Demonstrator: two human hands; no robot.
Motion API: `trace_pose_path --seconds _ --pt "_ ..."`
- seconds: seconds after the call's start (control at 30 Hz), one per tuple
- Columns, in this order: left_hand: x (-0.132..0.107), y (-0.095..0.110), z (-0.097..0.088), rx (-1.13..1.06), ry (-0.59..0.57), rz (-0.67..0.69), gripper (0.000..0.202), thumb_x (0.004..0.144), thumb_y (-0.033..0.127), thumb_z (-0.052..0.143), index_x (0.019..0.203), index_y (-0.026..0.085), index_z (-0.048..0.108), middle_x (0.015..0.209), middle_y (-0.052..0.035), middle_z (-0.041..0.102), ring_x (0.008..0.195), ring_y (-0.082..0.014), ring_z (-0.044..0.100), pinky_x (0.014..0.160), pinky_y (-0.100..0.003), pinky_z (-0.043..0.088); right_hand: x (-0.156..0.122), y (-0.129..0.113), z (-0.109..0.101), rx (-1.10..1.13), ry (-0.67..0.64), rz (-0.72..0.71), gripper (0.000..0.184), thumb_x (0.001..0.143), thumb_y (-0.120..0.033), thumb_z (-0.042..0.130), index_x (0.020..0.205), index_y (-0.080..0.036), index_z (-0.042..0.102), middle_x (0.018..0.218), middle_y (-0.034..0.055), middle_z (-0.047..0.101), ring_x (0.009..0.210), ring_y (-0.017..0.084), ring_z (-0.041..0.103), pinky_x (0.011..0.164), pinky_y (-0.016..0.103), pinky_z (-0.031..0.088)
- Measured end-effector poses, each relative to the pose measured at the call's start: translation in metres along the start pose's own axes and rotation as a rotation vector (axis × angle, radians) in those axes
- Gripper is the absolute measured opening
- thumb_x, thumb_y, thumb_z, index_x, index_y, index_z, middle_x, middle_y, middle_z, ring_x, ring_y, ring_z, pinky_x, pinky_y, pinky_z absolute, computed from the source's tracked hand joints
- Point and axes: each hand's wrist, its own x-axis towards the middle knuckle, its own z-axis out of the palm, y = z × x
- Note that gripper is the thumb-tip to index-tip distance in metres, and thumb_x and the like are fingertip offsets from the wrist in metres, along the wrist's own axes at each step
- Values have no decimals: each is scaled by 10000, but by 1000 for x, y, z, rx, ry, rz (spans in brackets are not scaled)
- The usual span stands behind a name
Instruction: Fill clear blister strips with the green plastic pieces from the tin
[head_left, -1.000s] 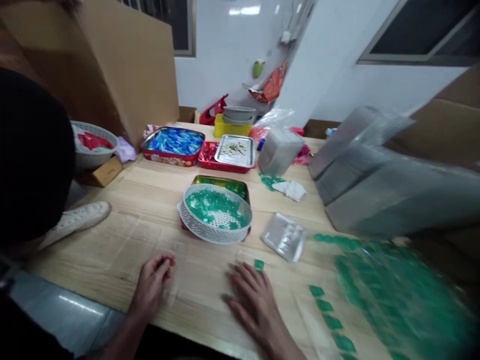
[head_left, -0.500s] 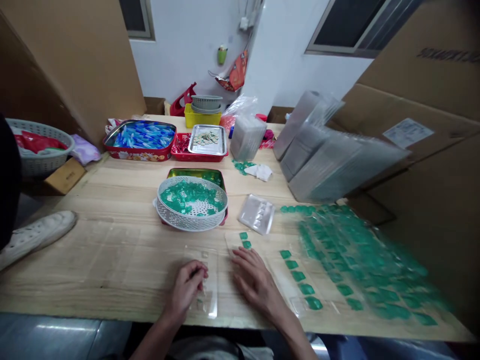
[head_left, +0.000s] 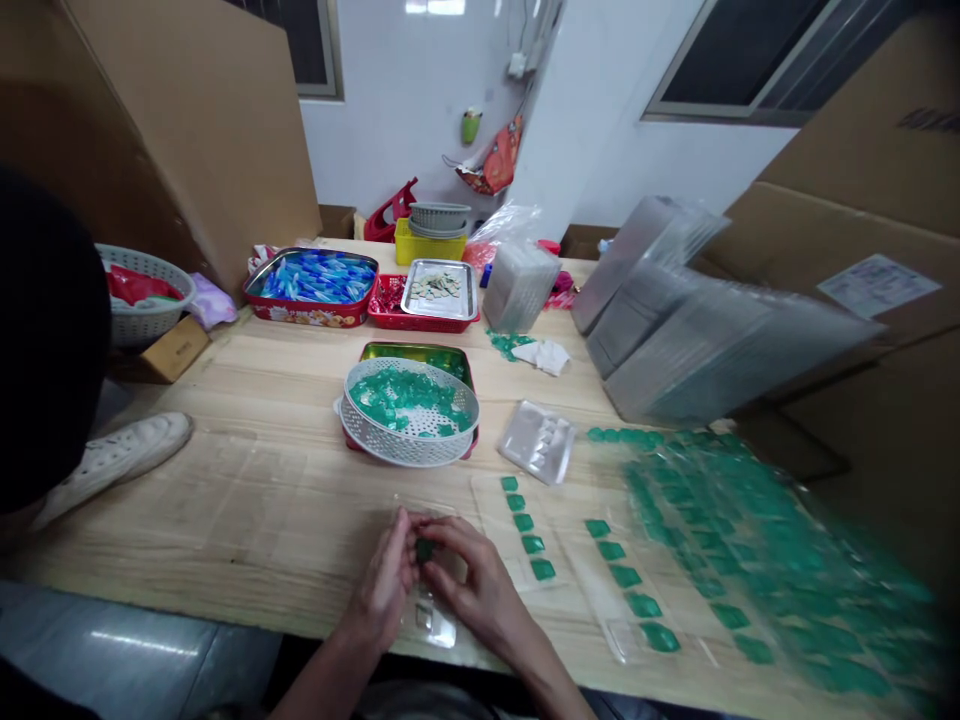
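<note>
My left hand [head_left: 384, 582] is closed, its fingers curled inward over a clear plastic tray [head_left: 444, 632]; I cannot make out what lies inside its grip. Against it comes my right hand [head_left: 480, 585], thumb and fingers pinching a dark green gem-like piece [head_left: 424, 549] between the two hands. Small square wells show in the lower part of the tray below them. Just right of my hands lies a clear tray with a row of green pieces [head_left: 523, 522]. Another filled row [head_left: 625, 577] is further right.
A white perforated basket of green pieces [head_left: 411, 448] rests on a tin [head_left: 469, 372]. A silvery packet [head_left: 538, 443] lies beside it. Filled trays [head_left: 720, 540] cover the right side, before stacked clear trays [head_left: 682, 350]. A shoe [head_left: 135, 455] is at the left.
My right hand has left the tray beside it and moved left to meet my left hand. A full row of green pieces now shows where it was. The view has shifted left.
</note>
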Motion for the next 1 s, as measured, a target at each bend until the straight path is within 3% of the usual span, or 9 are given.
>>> trace_pose_path --seconds 0.07,0.2,0.27,0.47,0.67,0.83,0.9,1.0 --pt "-2 0 0 14 -16 2 440 665 494 639 933 148 588 892 -81 641 847 -207 596 626 -270 446 -2 2 0 54 11 42 311 720 -78 535 981 -212 636 989 58 647 947 195 583 835 309 456" --pt "-3 0 1 127 -72 77 328 550 133 685 854 170 569 847 -45 643 818 -191 608 600 -238 454 -6 9 2 97 89 123 274 679 -65 518 886 -191 646 821 30 655 770 170 594 713 265 469" --pt "-1 -1 0 207 -71 131 274 522 72 659 754 167 549 774 -23 640 754 -178 620 602 -234 464 -7 11 4 115 117 144 245 682 -85 535 874 -183 650 790 26 648 740 168 587 692 260 467" --pt "5 -4 -7 341 3 201 125 606 187 641 701 145 571 682 -28 639 624 -156 606 537 -245 484 -8 8 6 177 166 151 160 730 -165 575 874 -184 642 800 34 639 751 169 582 704 267 476" --pt "3 -2 -3 174 -36 120 177 576 176 650 670 167 501 570 16 615 469 -92 524 439 -191 391 -10 18 11 443 190 175 168 763 -329 632 838 -185 675 802 49 635 736 173 602 687 277 486" --pt "1 0 -3 238 3 97 249 509 168 688 584 181 450 457 52 536 399 -90 493 375 -179 339 -17 32 24 662 179 238 226 732 -398 668 812 -186 663 735 26 648 637 162 609 629 287 491" --pt "2 0 -5 288 14 96 265 506 201 702 543 182 441 416 54 503 373 -91 474 355 -179 314 -16 33 21 663 163 274 244 713 -407 683 794 -179 650 669 11 644 585 155 597 601 280 485" --pt "6 0 -9 345 23 141 204 537 223 690 558 167 495 427 41 511 405 -98 486 379 -185 328 -7 32 8 455 188 262 180 715 -338 678 762 -168 646 692 24 653 641 167 601 614 266 476"
